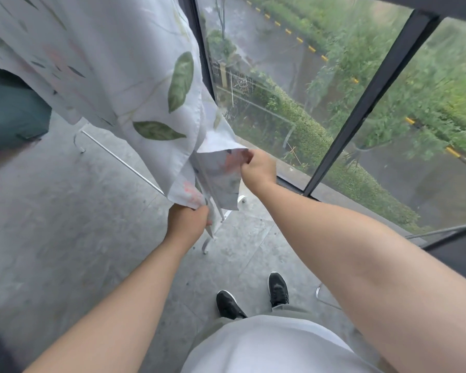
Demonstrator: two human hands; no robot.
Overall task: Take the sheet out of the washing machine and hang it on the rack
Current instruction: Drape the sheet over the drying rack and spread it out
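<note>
Both hands (223,196) grip thin leaf-printed sheet (135,84) over metal rack (121,160).

sheet (135,84) hides most of the rack (119,160); top cropped.

The sheet (145,76) is white with big green leaves and some pale pink marks printed on it. It hangs over the rack (119,160) from the upper left and falls in long folds toward the middle. Its lowest corner is gripped by the left hand (187,220). Another corner, showing the paler back side, is pulled out to the right and pinched by the right hand (256,168). The rack is thin and light-coloured. One low bar runs slanted under the sheet, and small curved feet stand on the floor. The sheet hides its upper part.
</note>
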